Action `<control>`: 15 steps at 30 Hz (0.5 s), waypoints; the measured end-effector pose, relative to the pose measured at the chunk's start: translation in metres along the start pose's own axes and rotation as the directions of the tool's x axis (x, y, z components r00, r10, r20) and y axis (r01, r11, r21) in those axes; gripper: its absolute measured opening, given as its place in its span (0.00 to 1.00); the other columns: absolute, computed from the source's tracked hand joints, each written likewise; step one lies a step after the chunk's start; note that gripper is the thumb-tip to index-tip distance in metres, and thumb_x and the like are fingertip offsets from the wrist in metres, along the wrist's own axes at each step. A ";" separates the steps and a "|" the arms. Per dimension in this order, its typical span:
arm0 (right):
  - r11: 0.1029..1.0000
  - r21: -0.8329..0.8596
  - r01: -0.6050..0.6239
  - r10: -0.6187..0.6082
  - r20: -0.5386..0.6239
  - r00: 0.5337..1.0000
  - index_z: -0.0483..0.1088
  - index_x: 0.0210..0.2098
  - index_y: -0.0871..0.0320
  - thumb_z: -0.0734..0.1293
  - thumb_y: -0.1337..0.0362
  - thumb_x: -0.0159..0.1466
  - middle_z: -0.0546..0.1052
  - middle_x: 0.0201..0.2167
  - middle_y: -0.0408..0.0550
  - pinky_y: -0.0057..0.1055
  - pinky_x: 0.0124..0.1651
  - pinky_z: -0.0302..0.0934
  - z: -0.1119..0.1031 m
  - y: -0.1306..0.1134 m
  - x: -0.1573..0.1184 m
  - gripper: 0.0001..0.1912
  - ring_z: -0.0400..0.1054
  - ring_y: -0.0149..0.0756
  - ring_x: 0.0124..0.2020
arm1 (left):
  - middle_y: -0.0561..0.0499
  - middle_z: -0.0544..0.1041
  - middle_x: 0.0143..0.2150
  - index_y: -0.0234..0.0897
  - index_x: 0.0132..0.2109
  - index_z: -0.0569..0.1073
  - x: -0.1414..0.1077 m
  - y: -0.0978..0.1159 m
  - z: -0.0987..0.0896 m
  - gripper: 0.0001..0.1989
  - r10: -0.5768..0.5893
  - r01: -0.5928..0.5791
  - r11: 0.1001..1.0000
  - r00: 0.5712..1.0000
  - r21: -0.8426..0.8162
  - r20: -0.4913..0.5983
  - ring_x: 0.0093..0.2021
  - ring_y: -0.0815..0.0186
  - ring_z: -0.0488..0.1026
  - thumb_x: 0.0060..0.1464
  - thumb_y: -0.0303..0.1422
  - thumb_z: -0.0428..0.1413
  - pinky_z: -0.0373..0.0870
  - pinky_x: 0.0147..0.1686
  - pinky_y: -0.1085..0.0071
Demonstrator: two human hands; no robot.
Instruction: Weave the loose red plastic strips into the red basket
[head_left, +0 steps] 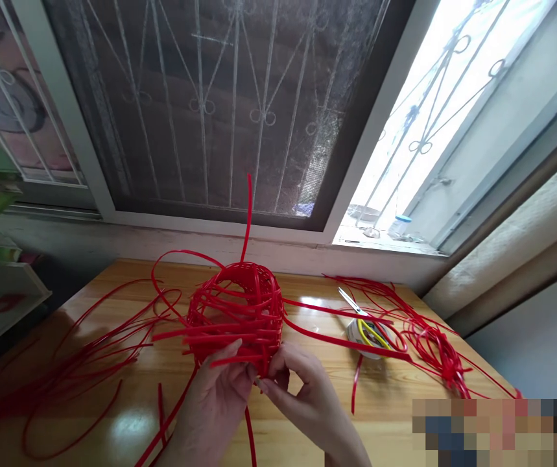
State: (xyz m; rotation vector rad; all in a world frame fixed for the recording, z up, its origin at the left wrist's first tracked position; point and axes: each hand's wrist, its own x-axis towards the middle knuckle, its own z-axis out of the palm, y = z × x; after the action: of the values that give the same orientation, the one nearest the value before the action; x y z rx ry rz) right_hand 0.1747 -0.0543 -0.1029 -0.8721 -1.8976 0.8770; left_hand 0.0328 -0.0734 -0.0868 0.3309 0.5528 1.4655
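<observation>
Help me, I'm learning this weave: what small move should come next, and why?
Probably tuck the loose strip end into the red basket, since both the left hand and right hand pinch its near edge, where strip ends jut out unwoven.

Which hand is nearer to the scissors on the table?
Right. The right hand works at the red basket, just left of the scissors; the left hand is farther left.

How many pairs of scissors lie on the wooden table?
1. The scissors lie right of the red woven basket, by the tangle of red strips; more could be hidden under strips.
</observation>
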 end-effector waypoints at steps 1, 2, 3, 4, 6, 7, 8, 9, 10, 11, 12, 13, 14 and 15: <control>0.999 -0.037 -0.001 0.001 0.003 1.000 0.60 0.24 0.56 0.66 0.74 0.55 0.67 0.24 0.40 0.23 0.27 0.54 0.001 -0.002 -0.001 0.11 0.58 0.27 0.25 | 0.48 0.80 0.34 0.35 0.34 0.78 0.000 0.000 0.001 0.10 -0.018 0.019 0.999 1.000 -0.026 0.007 0.36 0.61 0.76 0.39 0.29 0.67 0.74 0.38 0.66; 0.998 -0.068 -0.001 0.002 0.009 1.000 0.59 0.24 0.56 0.65 0.75 0.55 0.68 0.24 0.40 0.22 0.27 0.54 0.002 -0.004 -0.001 0.11 0.58 0.27 0.25 | 0.49 0.80 0.35 0.36 0.35 0.79 0.000 0.000 0.002 0.12 -0.027 0.027 0.999 1.000 -0.038 0.012 0.38 0.61 0.76 0.39 0.28 0.68 0.74 0.40 0.67; 0.995 -0.095 -0.002 0.004 0.016 1.000 0.59 0.23 0.56 0.65 0.75 0.54 0.68 0.24 0.40 0.22 0.27 0.54 0.002 -0.006 -0.003 0.11 0.58 0.27 0.25 | 0.49 0.80 0.35 0.36 0.36 0.79 0.000 0.000 0.002 0.13 -0.032 0.033 0.999 0.999 -0.042 0.017 0.39 0.61 0.76 0.40 0.28 0.68 0.73 0.41 0.67; 0.993 -0.118 -0.001 0.004 0.021 1.000 0.59 0.23 0.56 0.66 0.75 0.55 0.68 0.24 0.40 0.22 0.27 0.54 0.003 -0.007 -0.004 0.11 0.58 0.27 0.25 | 0.50 0.80 0.35 0.37 0.37 0.79 -0.001 0.001 0.003 0.12 -0.038 0.039 0.998 0.999 -0.043 0.022 0.39 0.61 0.76 0.41 0.29 0.68 0.73 0.41 0.67; 0.990 -0.143 0.020 -0.019 0.007 1.000 0.61 0.24 0.56 0.68 0.72 0.55 0.68 0.23 0.40 0.22 0.27 0.54 0.003 -0.010 -0.007 0.11 0.59 0.27 0.25 | 0.49 0.81 0.36 0.36 0.36 0.79 -0.001 0.001 0.003 0.10 -0.054 0.056 0.998 0.998 -0.041 0.044 0.40 0.60 0.77 0.44 0.34 0.66 0.73 0.42 0.67; 0.990 -0.136 0.041 -0.044 -0.018 0.999 0.62 0.25 0.56 0.68 0.70 0.56 0.69 0.23 0.40 0.23 0.27 0.55 0.003 -0.011 -0.008 0.09 0.59 0.28 0.25 | 0.48 0.81 0.36 0.36 0.36 0.79 -0.001 0.001 0.002 0.10 -0.058 0.060 0.997 0.997 -0.040 0.059 0.40 0.60 0.77 0.45 0.34 0.66 0.73 0.41 0.67; 0.991 -0.118 0.070 -0.078 -0.061 0.995 0.64 0.26 0.56 0.68 0.68 0.57 0.69 0.23 0.41 0.23 0.27 0.57 0.002 -0.012 -0.010 0.07 0.60 0.28 0.25 | 0.48 0.81 0.37 0.36 0.35 0.79 -0.001 0.001 0.002 0.10 -0.060 0.063 0.997 0.996 -0.037 0.070 0.40 0.60 0.77 0.44 0.34 0.66 0.73 0.41 0.68; 0.990 -0.099 0.099 -0.111 -0.120 0.987 0.66 0.29 0.56 0.67 0.67 0.59 0.70 0.24 0.41 0.24 0.28 0.58 0.001 -0.014 -0.011 0.04 0.61 0.29 0.26 | 0.49 0.81 0.37 0.37 0.35 0.79 -0.002 0.001 0.002 0.10 -0.064 0.067 0.997 0.995 -0.035 0.073 0.40 0.61 0.77 0.42 0.31 0.67 0.73 0.40 0.69; 0.988 -0.084 0.127 -0.141 -0.187 0.972 0.68 0.31 0.55 0.66 0.68 0.61 0.71 0.25 0.42 0.24 0.29 0.60 -0.001 -0.016 -0.011 0.02 0.62 0.30 0.26 | 0.49 0.81 0.37 0.37 0.36 0.79 -0.002 0.001 0.002 0.11 -0.067 0.069 0.997 0.995 -0.031 0.070 0.40 0.61 0.77 0.40 0.29 0.68 0.73 0.39 0.70; 0.985 -0.084 0.149 -0.165 -0.246 0.955 0.69 0.34 0.54 0.64 0.68 0.62 0.72 0.25 0.42 0.23 0.28 0.61 -0.004 -0.019 -0.011 0.03 0.63 0.29 0.26 | 0.50 0.81 0.36 0.37 0.36 0.80 -0.002 0.000 0.002 0.13 -0.074 0.075 0.997 0.995 -0.022 0.063 0.40 0.62 0.76 0.38 0.27 0.68 0.73 0.39 0.71; 0.982 -0.101 0.159 -0.181 -0.281 0.942 0.70 0.35 0.54 0.64 0.70 0.63 0.73 0.25 0.41 0.22 0.28 0.61 -0.006 -0.023 -0.009 0.05 0.63 0.29 0.25 | 0.50 0.81 0.34 0.37 0.35 0.80 -0.002 -0.001 0.002 0.14 -0.083 0.083 0.997 0.995 -0.007 0.051 0.38 0.63 0.76 0.36 0.27 0.69 0.73 0.38 0.73; 0.978 -0.133 0.160 -0.194 -0.293 0.936 0.70 0.36 0.53 0.63 0.71 0.63 0.74 0.25 0.41 0.22 0.27 0.60 -0.009 -0.029 -0.006 0.07 0.63 0.28 0.24 | 0.51 0.80 0.33 0.37 0.33 0.80 -0.002 -0.002 0.003 0.13 -0.093 0.093 0.996 0.995 0.013 0.038 0.37 0.64 0.76 0.35 0.27 0.69 0.72 0.37 0.74; 0.971 -0.174 0.165 -0.207 -0.261 0.943 0.71 0.37 0.53 0.63 0.72 0.63 0.74 0.25 0.40 0.21 0.26 0.60 -0.011 -0.037 -0.001 0.08 0.63 0.27 0.22 | 0.51 0.80 0.31 0.37 0.30 0.80 -0.002 -0.003 0.004 0.12 -0.101 0.100 0.994 0.995 0.035 0.026 0.35 0.66 0.76 0.33 0.29 0.70 0.72 0.36 0.75; 0.963 -0.215 0.159 -0.205 -0.208 0.956 0.72 0.37 0.54 0.64 0.72 0.63 0.75 0.25 0.40 0.21 0.26 0.60 -0.014 -0.045 0.004 0.08 0.64 0.26 0.22 | 0.52 0.80 0.29 0.37 0.27 0.80 -0.002 -0.003 0.005 0.10 -0.111 0.109 0.991 0.994 0.071 0.020 0.33 0.67 0.75 0.32 0.30 0.70 0.71 0.35 0.75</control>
State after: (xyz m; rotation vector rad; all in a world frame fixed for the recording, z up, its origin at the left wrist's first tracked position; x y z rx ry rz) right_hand 0.1751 -0.0706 -0.0588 -0.8579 -1.8467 0.4611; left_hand 0.0384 -0.0746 -0.0837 0.3670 0.5955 1.3365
